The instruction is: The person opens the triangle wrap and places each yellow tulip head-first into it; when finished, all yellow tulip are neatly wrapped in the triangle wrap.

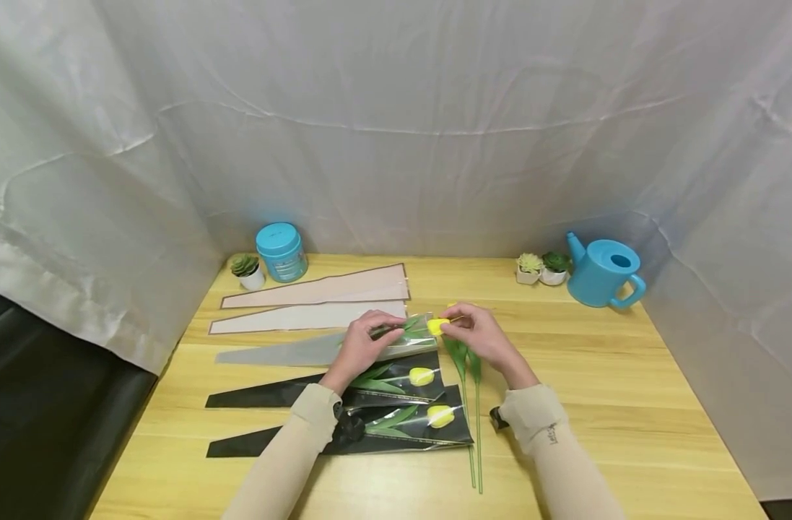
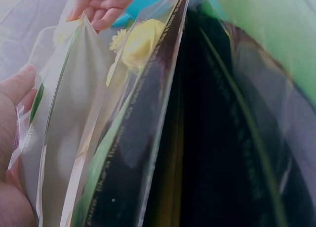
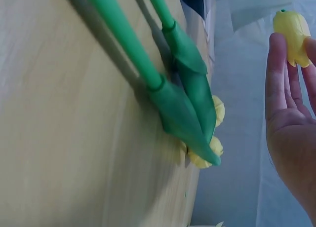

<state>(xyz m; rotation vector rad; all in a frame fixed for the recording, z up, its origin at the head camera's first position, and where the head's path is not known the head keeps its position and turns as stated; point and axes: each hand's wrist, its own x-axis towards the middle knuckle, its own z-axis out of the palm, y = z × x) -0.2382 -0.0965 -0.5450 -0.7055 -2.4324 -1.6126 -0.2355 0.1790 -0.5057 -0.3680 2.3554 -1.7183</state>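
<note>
My right hand [image 1: 483,336] pinches a yellow tulip head [image 3: 291,37] between thumb and fingers. Its green leaves [image 1: 414,328] lie at the mouth of a grey, clear-fronted flower sleeve [image 1: 279,352]. My left hand [image 1: 363,347] holds this sleeve near its wide end, thumb and fingers around the film; its thumb shows at the left of the left wrist view. Nearer me lie two black sleeves [image 1: 259,396], each with a yellow tulip inside. Two loose tulips with green stems [image 1: 479,433] lie below my right hand, their heads partly hidden by it in the head view.
Behind the hands lie a white sleeve [image 1: 292,319] and a pink sleeve [image 1: 324,287]. A blue jar [image 1: 281,253] and a potted succulent [image 1: 247,272] stand back left. Two small potted plants [image 1: 541,269] and a blue watering can [image 1: 597,278] stand back right, before grey curtains [image 1: 434,180].
</note>
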